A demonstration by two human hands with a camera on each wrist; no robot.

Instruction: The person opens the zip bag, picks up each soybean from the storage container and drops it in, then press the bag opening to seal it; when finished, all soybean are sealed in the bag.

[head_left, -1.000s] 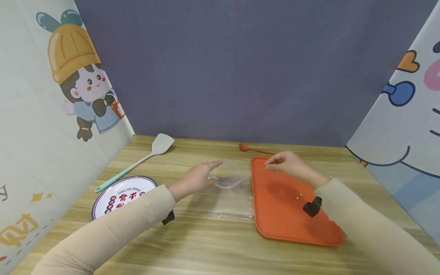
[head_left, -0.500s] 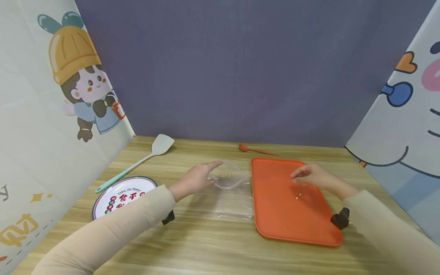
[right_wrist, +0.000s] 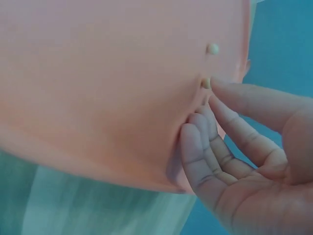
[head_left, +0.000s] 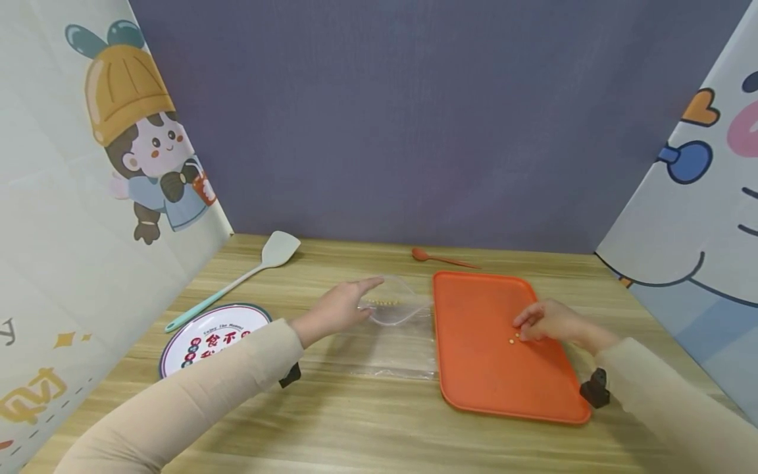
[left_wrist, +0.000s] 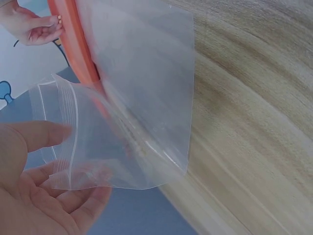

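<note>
My left hand [head_left: 336, 312] holds a clear zip-lock bag [head_left: 391, 349] by its mouth, thumb and fingers spread at its edges so that the mouth gapes. Several small yellow soybeans show through the plastic in the head view. In the left wrist view, the zip strip [left_wrist: 68, 112] runs beside the thumb. Over the orange tray [head_left: 480, 382], my right hand [head_left: 553, 322] reaches down to two loose soybeans. The right wrist view shows the thumb tip right at the nearer soybean [right_wrist: 206, 83], with the index fingertip just beside it. The other soybean [right_wrist: 212, 49] lies a little apart.
At the left a white plate with red lettering [head_left: 204, 329] lies partly under the left forearm. Behind it is a spatula [head_left: 278, 250] with a mint handle. A small red spoon [head_left: 422, 255] lies behind the tray. Walls [head_left: 385, 131] stand around the table.
My right hand has moved from the tray's back left, near the bag, rightward and then forward and down to the two soybeans. The left hand and bag have stayed still.
</note>
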